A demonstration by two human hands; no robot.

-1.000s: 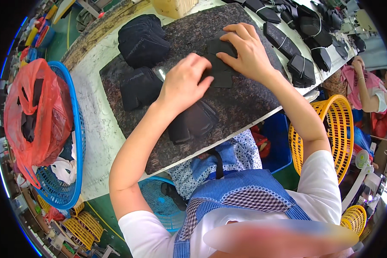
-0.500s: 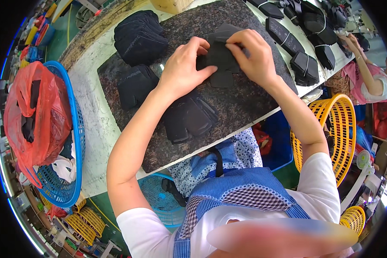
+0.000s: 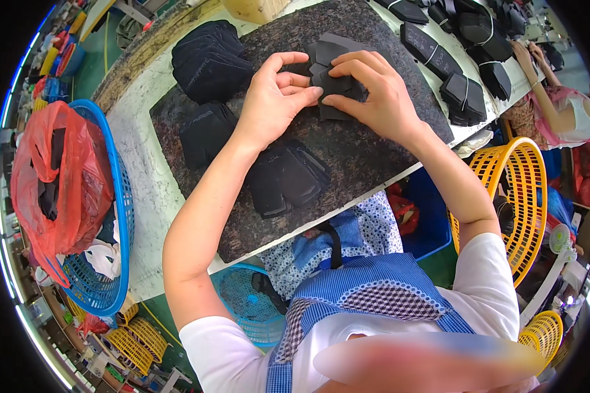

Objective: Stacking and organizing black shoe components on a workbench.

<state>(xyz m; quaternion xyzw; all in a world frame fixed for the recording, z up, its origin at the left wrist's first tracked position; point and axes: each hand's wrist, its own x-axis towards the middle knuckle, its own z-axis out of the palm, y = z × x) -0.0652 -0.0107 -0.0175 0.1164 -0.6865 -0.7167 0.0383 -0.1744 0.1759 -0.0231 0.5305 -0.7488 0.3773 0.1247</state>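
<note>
Both my hands meet over a small pile of black fabric pieces (image 3: 328, 78) on a dark speckled mat (image 3: 373, 154). My left hand (image 3: 272, 98) pinches the pile's left edge with thumb and fingers. From the right, my right hand (image 3: 373, 92) presses and grips the same pieces. A stack of black pieces (image 3: 288, 177) lies under my left forearm. Another stack (image 3: 206, 131) sits left of it, and a taller one (image 3: 210, 59) rests at the mat's far left corner.
A blue basket (image 3: 115, 216) with a red plastic bag (image 3: 52, 177) stands at the left. A yellow basket (image 3: 524, 196) is at the right, a blue one (image 3: 242, 308) under the table edge. More black pieces (image 3: 462, 95) line the far right, where another person (image 3: 557, 105) works.
Both hands have drawn together over the black pieces; the left hand moved from lying flat on the mat to pinching the pile, and the right hand closed its fingers on it.
</note>
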